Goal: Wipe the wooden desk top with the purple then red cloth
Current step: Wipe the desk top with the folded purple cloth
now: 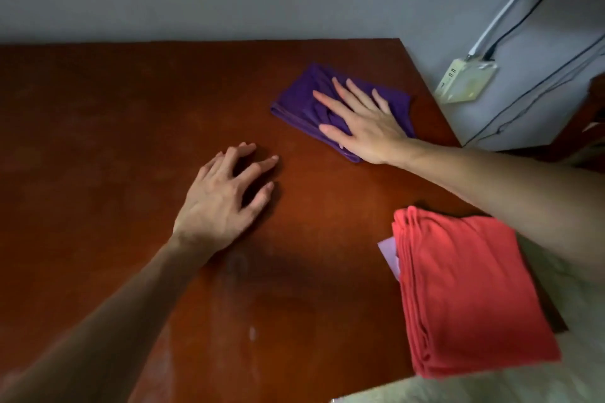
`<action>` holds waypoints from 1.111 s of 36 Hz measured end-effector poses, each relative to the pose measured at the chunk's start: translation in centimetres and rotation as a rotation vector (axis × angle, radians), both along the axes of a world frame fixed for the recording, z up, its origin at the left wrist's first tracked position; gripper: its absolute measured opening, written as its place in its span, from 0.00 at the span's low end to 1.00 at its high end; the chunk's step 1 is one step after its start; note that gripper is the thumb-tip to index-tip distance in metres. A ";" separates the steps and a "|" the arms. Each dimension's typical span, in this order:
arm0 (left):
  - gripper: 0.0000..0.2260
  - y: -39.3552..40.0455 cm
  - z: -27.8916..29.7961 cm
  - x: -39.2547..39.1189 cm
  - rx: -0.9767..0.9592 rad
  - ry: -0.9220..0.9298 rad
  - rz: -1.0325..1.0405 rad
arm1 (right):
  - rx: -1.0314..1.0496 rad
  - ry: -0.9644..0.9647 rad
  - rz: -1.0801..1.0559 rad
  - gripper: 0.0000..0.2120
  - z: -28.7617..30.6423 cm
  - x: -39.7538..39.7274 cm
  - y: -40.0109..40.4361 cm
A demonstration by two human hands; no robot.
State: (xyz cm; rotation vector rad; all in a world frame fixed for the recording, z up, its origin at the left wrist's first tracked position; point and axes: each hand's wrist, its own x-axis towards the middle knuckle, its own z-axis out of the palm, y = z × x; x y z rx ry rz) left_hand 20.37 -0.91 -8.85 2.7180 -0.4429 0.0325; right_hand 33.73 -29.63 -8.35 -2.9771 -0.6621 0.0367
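Head: flat right hand (361, 127) on purple cloth (301, 101)

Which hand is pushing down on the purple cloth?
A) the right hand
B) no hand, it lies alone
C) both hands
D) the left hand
A: the right hand lies flat with spread fingers on the purple cloth near the desk's far right corner, while the left hand rests on the bare wooden desk top, apart from it.

arms: two, bare to frame edge | sleeves: none visible | hands (216, 203): bare, ungloved
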 end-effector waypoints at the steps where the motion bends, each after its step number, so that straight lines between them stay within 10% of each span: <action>1: 0.24 0.1 0.0 -0.1 -0.003 0.009 -0.003 | -0.016 0.010 0.029 0.32 0.1 -1.3 -1.1; 21: 0.27 -1.3 0.5 -1.0 0.088 0.055 -0.058 | -0.064 -0.020 0.384 0.31 0.9 -1.1 -11.2; 40: 0.24 -1.1 0.0 -0.2 0.075 -0.009 -0.067 | 0.032 0.032 -0.182 0.28 1.0 13.5 -8.1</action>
